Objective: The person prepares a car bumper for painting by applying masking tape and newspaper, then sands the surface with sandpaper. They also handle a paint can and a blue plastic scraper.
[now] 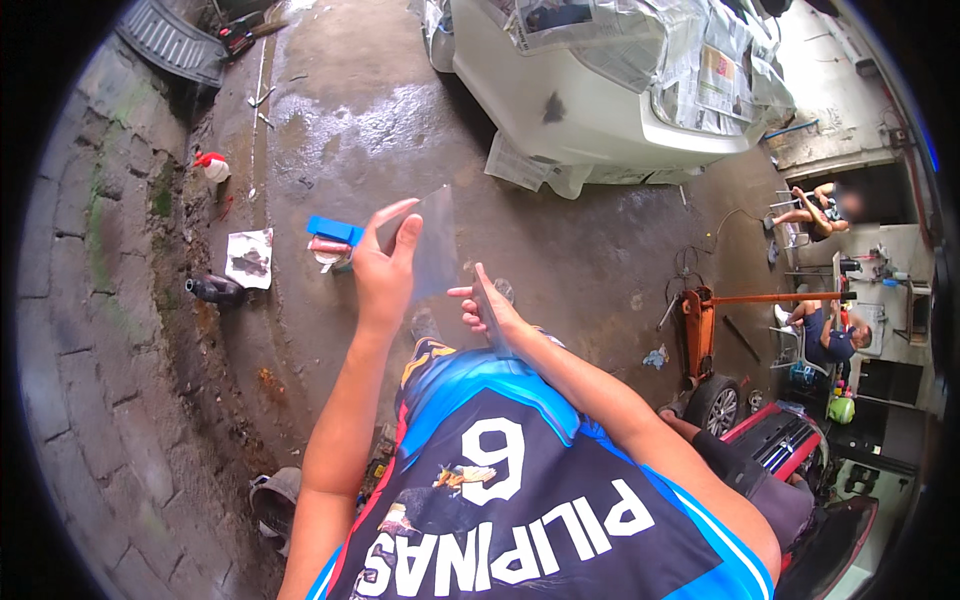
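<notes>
My left hand (pixel 382 275) is raised in front of me, closed on a thin, flat grey sheet (pixel 435 240) between thumb and fingers. The sheet stands nearly upright and looks partly see-through. Close to my body, my right hand (pixel 512 322) grips a narrow, flat grey piece (pixel 490 312), seen almost edge-on; its kind is unclear. Just left of my left hand, a blue block (pixel 336 231) lies across a small container with pinkish things in it. The container is partly hidden behind the hand.
A white car body (pixel 560 110) masked with newspaper (pixel 600 45) stands ahead. An orange floor jack (pixel 698 330) is at right, near a wheel (pixel 716 405) and seated people (pixel 828 335). Along the left block wall (pixel 90 300) are a black bottle (pixel 215 290) and a red-topped bottle (pixel 213 168).
</notes>
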`<control>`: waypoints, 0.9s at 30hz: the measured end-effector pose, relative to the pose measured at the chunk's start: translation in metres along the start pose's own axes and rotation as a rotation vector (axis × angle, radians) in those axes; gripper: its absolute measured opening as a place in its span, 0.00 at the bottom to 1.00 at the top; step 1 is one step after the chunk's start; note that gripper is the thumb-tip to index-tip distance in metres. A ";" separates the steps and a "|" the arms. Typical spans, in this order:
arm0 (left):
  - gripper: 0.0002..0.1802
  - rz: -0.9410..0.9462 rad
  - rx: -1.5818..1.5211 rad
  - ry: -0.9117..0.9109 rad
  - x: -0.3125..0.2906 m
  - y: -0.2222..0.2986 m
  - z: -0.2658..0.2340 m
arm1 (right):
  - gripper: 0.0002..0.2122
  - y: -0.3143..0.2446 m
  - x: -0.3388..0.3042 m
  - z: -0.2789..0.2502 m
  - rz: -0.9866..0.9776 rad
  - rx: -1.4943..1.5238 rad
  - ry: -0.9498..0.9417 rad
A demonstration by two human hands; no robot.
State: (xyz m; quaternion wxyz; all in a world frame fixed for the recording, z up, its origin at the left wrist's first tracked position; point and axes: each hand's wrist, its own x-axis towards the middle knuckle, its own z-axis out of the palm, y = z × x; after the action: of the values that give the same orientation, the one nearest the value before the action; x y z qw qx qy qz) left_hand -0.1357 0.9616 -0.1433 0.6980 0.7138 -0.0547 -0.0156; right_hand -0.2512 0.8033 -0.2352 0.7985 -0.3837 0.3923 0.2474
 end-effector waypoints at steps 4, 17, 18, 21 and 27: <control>0.30 0.030 0.162 0.084 -0.005 -0.007 0.016 | 0.31 0.006 0.010 0.034 0.019 0.059 -0.132; 0.23 -0.079 0.117 -0.572 -0.065 -0.037 -0.019 | 0.32 -0.043 0.036 0.035 -0.411 0.383 0.198; 0.20 -0.003 0.236 -0.480 -0.063 -0.034 -0.013 | 0.31 -0.038 0.036 0.041 -0.407 0.359 0.198; 0.21 -0.079 0.461 -0.397 -0.055 -0.031 -0.015 | 0.28 -0.034 0.023 0.054 -0.443 0.026 0.258; 0.16 -0.073 0.787 -0.677 -0.041 -0.021 -0.059 | 0.18 -0.048 -0.016 0.047 -1.472 -1.092 -0.138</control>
State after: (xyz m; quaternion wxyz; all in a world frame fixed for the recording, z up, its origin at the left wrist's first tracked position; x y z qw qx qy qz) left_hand -0.1699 1.0246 -0.1648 0.3189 0.8787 -0.2543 -0.2480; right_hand -0.2069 0.8120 -0.1832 0.4839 -0.8451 -0.1707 -0.1502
